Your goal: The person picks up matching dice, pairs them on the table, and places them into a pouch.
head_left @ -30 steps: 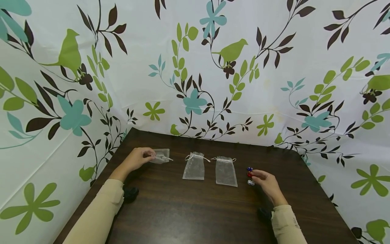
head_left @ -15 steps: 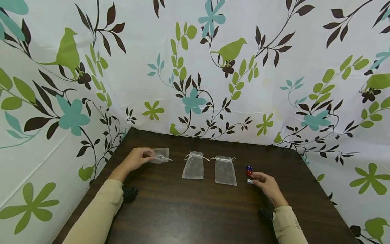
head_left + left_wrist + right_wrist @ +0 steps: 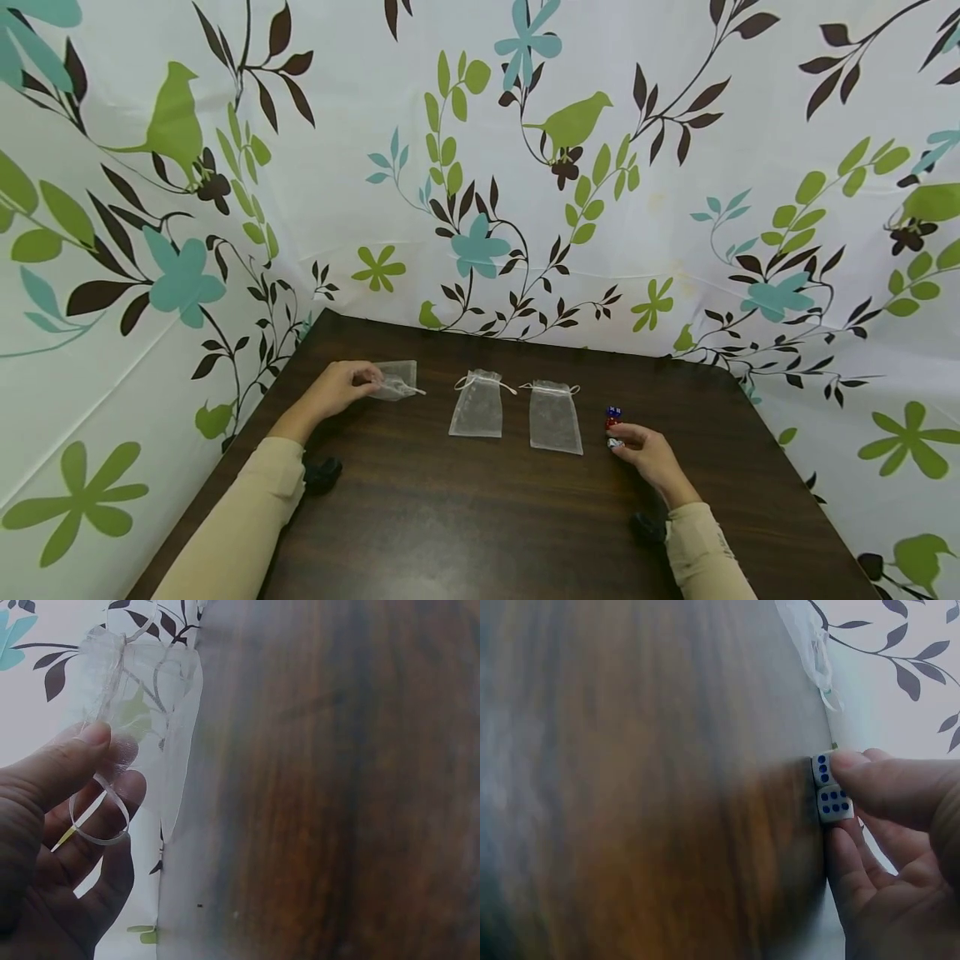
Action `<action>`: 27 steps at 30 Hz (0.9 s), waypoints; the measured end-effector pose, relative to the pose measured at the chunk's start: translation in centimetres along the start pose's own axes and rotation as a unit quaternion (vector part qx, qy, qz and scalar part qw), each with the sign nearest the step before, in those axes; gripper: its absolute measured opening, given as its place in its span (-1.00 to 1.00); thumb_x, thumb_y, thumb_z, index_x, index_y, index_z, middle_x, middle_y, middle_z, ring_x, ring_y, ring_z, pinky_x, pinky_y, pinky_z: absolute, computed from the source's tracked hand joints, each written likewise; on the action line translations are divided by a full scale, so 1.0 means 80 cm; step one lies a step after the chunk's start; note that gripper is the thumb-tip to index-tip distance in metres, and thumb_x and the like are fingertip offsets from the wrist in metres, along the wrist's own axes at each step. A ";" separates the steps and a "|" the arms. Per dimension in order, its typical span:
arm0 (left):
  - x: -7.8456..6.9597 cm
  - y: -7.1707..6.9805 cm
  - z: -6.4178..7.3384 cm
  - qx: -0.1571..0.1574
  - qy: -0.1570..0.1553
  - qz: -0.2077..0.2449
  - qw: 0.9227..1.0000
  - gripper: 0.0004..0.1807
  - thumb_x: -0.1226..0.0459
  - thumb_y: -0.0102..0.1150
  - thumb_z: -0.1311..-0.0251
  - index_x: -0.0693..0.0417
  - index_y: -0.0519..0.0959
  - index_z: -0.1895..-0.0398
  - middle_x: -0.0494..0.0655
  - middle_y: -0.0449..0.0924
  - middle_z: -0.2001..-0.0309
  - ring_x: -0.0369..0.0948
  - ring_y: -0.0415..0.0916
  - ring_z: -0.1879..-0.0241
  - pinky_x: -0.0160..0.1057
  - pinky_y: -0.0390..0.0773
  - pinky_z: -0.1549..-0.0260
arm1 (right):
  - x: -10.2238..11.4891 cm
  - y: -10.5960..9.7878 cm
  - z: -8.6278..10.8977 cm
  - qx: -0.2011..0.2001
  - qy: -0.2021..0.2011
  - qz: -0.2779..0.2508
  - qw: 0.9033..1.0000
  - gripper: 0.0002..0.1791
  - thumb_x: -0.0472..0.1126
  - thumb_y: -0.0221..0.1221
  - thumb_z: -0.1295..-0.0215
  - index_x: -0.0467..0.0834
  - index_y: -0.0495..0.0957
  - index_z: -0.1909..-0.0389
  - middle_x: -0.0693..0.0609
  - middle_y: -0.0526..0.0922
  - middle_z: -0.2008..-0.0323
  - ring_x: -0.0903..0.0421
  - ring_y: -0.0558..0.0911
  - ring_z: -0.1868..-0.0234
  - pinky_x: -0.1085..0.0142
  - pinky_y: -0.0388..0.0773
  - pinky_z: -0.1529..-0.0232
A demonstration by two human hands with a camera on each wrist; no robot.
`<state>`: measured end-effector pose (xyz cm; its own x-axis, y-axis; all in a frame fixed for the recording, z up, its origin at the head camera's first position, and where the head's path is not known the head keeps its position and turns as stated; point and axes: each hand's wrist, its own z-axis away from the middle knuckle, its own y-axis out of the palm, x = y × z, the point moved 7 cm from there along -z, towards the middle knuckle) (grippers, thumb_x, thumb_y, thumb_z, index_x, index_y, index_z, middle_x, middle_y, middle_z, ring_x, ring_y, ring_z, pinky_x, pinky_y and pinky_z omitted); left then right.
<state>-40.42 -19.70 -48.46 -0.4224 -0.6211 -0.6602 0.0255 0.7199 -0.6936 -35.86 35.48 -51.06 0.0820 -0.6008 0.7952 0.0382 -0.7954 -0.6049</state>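
At the table's left, my left hand pinches a sheer white drawstring organza bag. In the left wrist view, thumb and fingers grip the bag near its gathered neck, and a loop of ribbon hangs by the fingers. On the right side, my right hand has its thumb and fingers around a pair of white dice. The right wrist view shows blue pips on these white dice, set side by side between thumb and fingers. Just beyond them are red dice and blue dice.
Two more organza bags lie flat mid-table, a left one and a right one, their ribbons toward the back. The dark wood table meets a cloth wall printed with birds and leaves.
My right hand has shifted slightly nearer, from beside the red dice to the white dice, and its fingertips now hold them. The left hand keeps its place with the bag.
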 end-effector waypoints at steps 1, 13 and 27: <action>-0.001 0.000 0.000 0.000 0.001 0.000 1.000 -0.91 0.35 0.38 -0.24 0.05 0.71 0.22 -0.13 0.73 0.26 -0.11 0.65 0.20 0.00 0.60 0.16 | 0.000 0.001 0.000 -0.001 0.001 0.000 1.000 -0.61 -0.39 0.32 -0.31 -0.39 0.59 -0.14 -0.29 0.66 -0.09 -0.19 0.65 -0.05 0.41 0.57 0.15; -0.003 0.000 -0.005 -0.014 0.041 0.006 0.999 -0.92 0.37 0.40 -0.21 0.07 0.71 0.26 -0.13 0.72 0.31 -0.15 0.65 0.27 -0.03 0.61 0.24 | -0.004 0.003 -0.005 -0.015 -0.002 0.016 1.000 -0.72 -0.42 0.31 -0.30 -0.35 0.67 -0.02 -0.27 0.70 -0.03 -0.13 0.66 -0.02 0.40 0.56 0.14; -0.001 0.002 -0.002 0.003 0.001 -0.003 1.000 -0.93 0.33 0.38 -0.25 0.06 0.71 0.22 -0.11 0.72 0.26 -0.11 0.65 0.21 0.00 0.60 0.16 | -0.002 0.001 -0.004 -0.029 0.013 0.027 0.999 -0.74 -0.41 0.30 -0.32 -0.35 0.68 -0.01 -0.24 0.72 0.01 -0.11 0.66 -0.03 0.42 0.54 0.13</action>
<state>-40.51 -19.51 -48.44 -0.4238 -0.6247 -0.6558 0.0292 0.7143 -0.6993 -36.16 35.47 -51.22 0.0560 -0.6435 0.7634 -0.0232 -0.7652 -0.6433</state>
